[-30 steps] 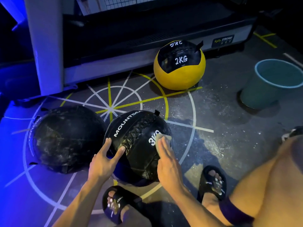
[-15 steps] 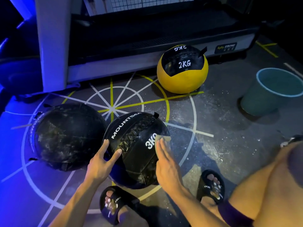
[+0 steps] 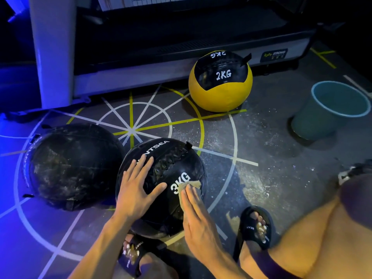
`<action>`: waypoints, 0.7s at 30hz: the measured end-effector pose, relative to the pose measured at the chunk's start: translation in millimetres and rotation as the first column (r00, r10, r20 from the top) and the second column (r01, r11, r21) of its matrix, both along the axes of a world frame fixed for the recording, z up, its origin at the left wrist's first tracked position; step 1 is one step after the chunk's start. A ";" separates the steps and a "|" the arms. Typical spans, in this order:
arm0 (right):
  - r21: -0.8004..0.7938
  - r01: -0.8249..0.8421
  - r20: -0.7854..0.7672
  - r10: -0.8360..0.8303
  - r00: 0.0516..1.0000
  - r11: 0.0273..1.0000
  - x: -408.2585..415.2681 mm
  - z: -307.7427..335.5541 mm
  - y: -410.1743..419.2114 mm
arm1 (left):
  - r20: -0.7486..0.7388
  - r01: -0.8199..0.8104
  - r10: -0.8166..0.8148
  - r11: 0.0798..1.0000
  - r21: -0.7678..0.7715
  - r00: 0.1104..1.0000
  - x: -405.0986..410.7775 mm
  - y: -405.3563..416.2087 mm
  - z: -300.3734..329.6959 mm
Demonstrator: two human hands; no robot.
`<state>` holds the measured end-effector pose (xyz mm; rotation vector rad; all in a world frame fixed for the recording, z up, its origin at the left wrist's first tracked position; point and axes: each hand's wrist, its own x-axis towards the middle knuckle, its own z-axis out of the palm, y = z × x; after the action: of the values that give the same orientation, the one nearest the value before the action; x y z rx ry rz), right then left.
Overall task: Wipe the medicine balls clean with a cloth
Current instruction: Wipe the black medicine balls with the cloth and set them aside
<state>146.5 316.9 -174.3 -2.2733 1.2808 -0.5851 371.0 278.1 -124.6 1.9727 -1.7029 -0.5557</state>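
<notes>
A black 3KG medicine ball (image 3: pixel 177 164) sits on the floor between my feet. My left hand (image 3: pixel 136 186) lies flat on its upper left side, fingers spread over the lettering. My right hand (image 3: pixel 196 214) presses a small tan cloth (image 3: pixel 191 185) against the ball's right side, just below the "3KG" mark; most of the cloth is hidden under my fingers. A larger, dusty black ball (image 3: pixel 70 168) rests touching it on the left. A yellow and black 2KG ball (image 3: pixel 220 83) stands farther back, against a machine base.
A teal bucket (image 3: pixel 330 111) stands at the right. A treadmill-like machine (image 3: pixel 181 47) with a white post (image 3: pixel 50 53) blocks the back. My sandalled feet (image 3: pixel 254 228) flank the ball, and my right thigh fills the lower right corner. The floor bears painted lines and white dust.
My left hand slid up from the ball's lower left onto its top, covering part of the lettering. The ball turned slightly. My right hand stays pressing the cloth on the right side.
</notes>
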 end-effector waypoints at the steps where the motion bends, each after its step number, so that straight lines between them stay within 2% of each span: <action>1: 0.035 0.004 0.043 -0.006 0.999 0.999 -0.5 -0.7 -7.1 | -0.009 -0.003 0.003 1.000 -0.006 1.000 1.5 0.4 -0.1; 4: 0.291 0.131 0.211 -0.197 0.957 0.948 -0.1 5.1 -48.2 | -0.034 -0.004 0.004 1.000 -0.010 0.999 2.8 2.7 -2.3; 6: 0.529 0.242 0.204 -0.398 0.894 0.814 1.5 6.8 -84.0 | -0.045 0.000 0.000 1.000 -0.008 0.999 3.8 5.1 -5.1; 7: 0.592 0.292 0.167 -0.469 0.867 0.751 2.2 9.5 -94.3 | -0.048 -0.002 0.002 1.000 -0.009 0.999 4.0 5.6 -6.1; 8: 0.592 0.316 0.156 -0.490 0.857 0.741 5.4 13.0 -96.5 | -0.053 -0.008 0.008 1.000 -0.012 0.999 4.1 5.3 -6.9; 9: 0.552 0.313 0.178 -0.477 0.861 0.773 11.9 18.0 -89.8 | -0.057 -0.016 0.015 1.000 -0.014 0.998 4.5 4.6 -7.1; 11: 0.371 0.252 0.226 -0.350 0.909 0.894 28.9 25.9 -54.2 | -0.057 -0.027 0.026 0.999 -0.023 0.998 3.8 3.5 -7.1; 14: 0.261 0.158 0.200 -0.213 0.956 0.952 31.5 22.3 -14.9 | -0.075 -0.033 0.031 0.999 -0.032 0.997 6.9 10.1 -9.5; 16: 0.278 0.153 0.205 -0.215 0.955 0.948 18.9 10.0 -38.2 | -0.088 -0.028 0.025 0.999 -0.032 0.996 10.0 16.3 -10.7; 17: 0.340 0.191 0.207 -0.271 0.940 0.921 12.5 5.6 -56.8 | -0.092 -0.023 0.020 0.999 -0.030 0.996 10.4 18.9 -10.7; 19: 0.501 0.303 0.165 -0.433 0.886 0.811 8.2 5.3 -92.7 | -0.090 -0.016 0.013 0.999 -0.036 0.996 8.3 22.7 -10.6; 20: 0.533 0.331 0.159 -0.476 0.865 0.779 12.1 9.3 -98.3 | -0.090 -0.016 0.012 0.999 -0.045 0.996 5.6 23.7 -10.8; 21: 0.488 0.335 0.164 -0.462 0.871 0.806 20.8 18.0 -95.0 | -0.091 -0.019 0.014 0.998 -0.055 0.996 3.1 24.2 -10.8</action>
<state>167.3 222.0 -156.3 -1.4902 1.5741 -0.6444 374.1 302.3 -135.4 1.8921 -1.6280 -0.5770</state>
